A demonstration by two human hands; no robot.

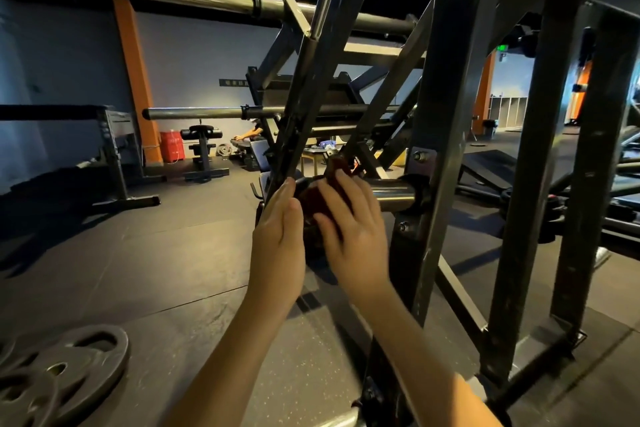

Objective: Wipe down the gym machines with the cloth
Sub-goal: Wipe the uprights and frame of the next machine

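Dark red cloth [311, 199] is pressed between the flat left hand [280, 236] and right hand [353, 229], fingers straight, beside the machine's steel peg [391, 194]. Looks soft and floppy, so I'd bunch the middle.

Both bare forearms reach up and forward from the lower edge, converging toward the middle. The left hand [280, 229] stands edge-on, fingers straight and together, thumb laid alongside. The right hand [353, 232] sits just beside it, back toward the camera, fingers [351, 190] spread and only slightly bent (their tips look blurred). The palms face each other.
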